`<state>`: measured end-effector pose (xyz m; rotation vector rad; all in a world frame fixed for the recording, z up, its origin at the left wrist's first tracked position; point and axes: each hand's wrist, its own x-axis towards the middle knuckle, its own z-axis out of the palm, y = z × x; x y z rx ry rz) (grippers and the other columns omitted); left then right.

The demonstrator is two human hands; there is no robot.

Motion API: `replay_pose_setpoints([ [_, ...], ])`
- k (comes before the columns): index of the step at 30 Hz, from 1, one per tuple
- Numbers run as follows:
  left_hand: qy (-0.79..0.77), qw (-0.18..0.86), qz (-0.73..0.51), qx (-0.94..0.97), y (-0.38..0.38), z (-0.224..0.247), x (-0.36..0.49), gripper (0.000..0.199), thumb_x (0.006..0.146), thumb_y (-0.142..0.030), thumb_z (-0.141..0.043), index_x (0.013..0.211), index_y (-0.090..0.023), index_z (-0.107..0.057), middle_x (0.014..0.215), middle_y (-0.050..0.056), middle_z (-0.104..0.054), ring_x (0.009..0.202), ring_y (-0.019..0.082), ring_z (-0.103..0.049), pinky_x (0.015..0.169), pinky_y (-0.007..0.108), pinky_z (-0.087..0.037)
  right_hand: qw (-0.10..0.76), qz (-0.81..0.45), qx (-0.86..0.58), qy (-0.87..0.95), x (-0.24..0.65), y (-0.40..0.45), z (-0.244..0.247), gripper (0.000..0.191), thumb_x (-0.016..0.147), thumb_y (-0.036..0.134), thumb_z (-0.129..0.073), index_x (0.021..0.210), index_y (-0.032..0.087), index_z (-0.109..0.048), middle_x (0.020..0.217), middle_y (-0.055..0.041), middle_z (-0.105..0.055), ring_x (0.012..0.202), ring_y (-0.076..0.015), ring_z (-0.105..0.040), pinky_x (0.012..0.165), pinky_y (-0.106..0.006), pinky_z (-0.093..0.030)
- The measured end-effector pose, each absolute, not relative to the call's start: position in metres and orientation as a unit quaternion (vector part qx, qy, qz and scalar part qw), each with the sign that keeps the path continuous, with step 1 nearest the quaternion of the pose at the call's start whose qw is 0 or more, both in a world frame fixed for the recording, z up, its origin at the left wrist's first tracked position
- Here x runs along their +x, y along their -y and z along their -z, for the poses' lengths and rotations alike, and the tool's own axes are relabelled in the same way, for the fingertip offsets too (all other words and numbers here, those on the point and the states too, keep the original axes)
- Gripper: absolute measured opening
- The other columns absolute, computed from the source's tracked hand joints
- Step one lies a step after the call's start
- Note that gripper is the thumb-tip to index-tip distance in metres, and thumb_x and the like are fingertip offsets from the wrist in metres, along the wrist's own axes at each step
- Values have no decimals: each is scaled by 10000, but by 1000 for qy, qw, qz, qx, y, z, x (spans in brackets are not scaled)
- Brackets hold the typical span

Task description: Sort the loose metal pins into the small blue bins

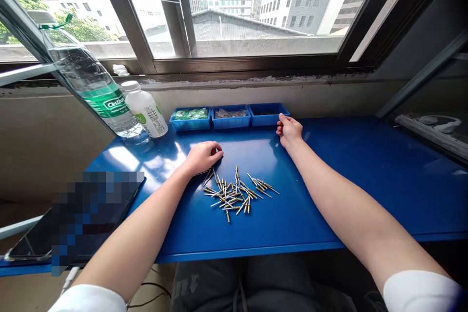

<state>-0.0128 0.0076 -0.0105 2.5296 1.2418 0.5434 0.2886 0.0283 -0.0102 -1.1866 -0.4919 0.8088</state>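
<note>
On the blue table lies a loose heap of blind rivets [228, 196], brass-coloured bodies with thin silver pins. My left hand [203, 157] rests on the tabletop just behind the heap's left side, its fingers curled towards the thumb. A few darker rivets lie partly beneath that hand's edge. Whatever its fingers hold, if anything, is hidden. My right hand [290, 129] is closed at the front right corner of the right blue bin [268, 119]. Its thumb and fingers are drawn together, and I cannot make out anything between them.
Two more blue bins, a left one [190, 126] with green-and-white packets and a middle one [231, 122] with greyish contents, stand against the wall. A large water bottle [106, 97] and a white bottle [148, 112] are at the left. A blurred tablet-like device [91, 224] lies front left.
</note>
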Motion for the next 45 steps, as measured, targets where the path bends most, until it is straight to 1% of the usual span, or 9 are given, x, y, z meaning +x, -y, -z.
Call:
replay_pose_setpoints([
  [4, -432, 148, -190, 869, -8, 10, -13, 239, 838, -379, -500, 858, -208, -666, 778, 26, -658, 708, 172, -574, 616, 272, -393, 719, -370, -535, 244, 286, -24, 9, 168, 778, 272, -646, 687, 177, -542, 534, 42, -520, 390, -41, -416, 319, -151, -288],
  [8, -429, 153, -193, 869, -8, 10, -13, 242, 840, -376, -497, 867, -208, -668, 795, 29, -663, 715, 174, -576, 621, 274, -399, 675, -348, -571, 312, 282, -22, 12, 111, 752, 253, -617, 690, 173, -572, 551, 27, -545, 402, -59, -421, 356, -187, -292],
  [11, -430, 153, -192, 869, -8, 10, -13, 241, 837, -372, -500, 866, -205, -670, 782, 30, -661, 705, 173, -574, 618, 272, -400, 571, -276, -621, 461, 273, -17, 16, 100, 727, 264, -620, 690, 170, -625, 587, 5, -593, 477, -88, -482, 446, -217, -355],
  [15, -433, 155, -189, 868, -8, 10, -12, 240, 832, -371, -503, 861, -205, -673, 779, 27, -661, 702, 171, -573, 613, 268, -398, 351, -161, -590, 709, 249, 0, 17, 109, 718, 272, -631, 724, 185, -697, 709, -21, -672, 655, -139, -568, 605, -254, -405],
  [18, -439, 157, -185, 865, -7, 9, -12, 246, 831, -377, -502, 866, -203, -673, 780, 24, -662, 702, 168, -573, 609, 262, -396, 288, -190, -535, 772, 231, 14, 12, 146, 739, 249, -606, 810, 188, -717, 718, -13, -667, 639, -126, -552, 607, -246, -404],
  [25, -436, 153, -188, 867, -7, 9, -11, 225, 825, -359, -509, 854, -208, -673, 769, 13, -657, 698, 161, -568, 599, 255, -382, 243, -330, -379, 830, 212, 29, -3, 185, 707, 154, -615, 845, 180, -736, 915, -39, -655, 779, -139, -570, 704, -252, -447],
  [33, -434, 148, -190, 868, -6, 8, -10, 218, 821, -345, -510, 850, -207, -675, 767, 14, -659, 690, 157, -568, 596, 254, -377, 185, -328, -360, 854, 210, 31, -7, 293, 680, 73, -579, 888, 196, -745, 934, -31, -647, 842, -150, -587, 774, -262, -465],
  [40, -434, 150, -191, 868, -6, 10, -11, 211, 827, -347, -519, 850, -210, -677, 760, 14, -658, 688, 161, -568, 589, 252, -382, 180, -301, -360, 864, 208, 30, -6, 137, 757, 179, -632, 837, 198, -742, 917, -39, -646, 847, -151, -601, 809, -272, -465],
  [45, -397, 131, -233, 878, -3, 8, -8, 222, 862, -323, -493, 858, -187, -668, 796, 32, -662, 739, 163, -579, 665, 266, -424, 206, -279, -388, 854, 205, 31, 0, 130, 803, 187, -585, 842, 176, -708, 868, -44, -668, 788, -150, -598, 736, -272, -464],
])
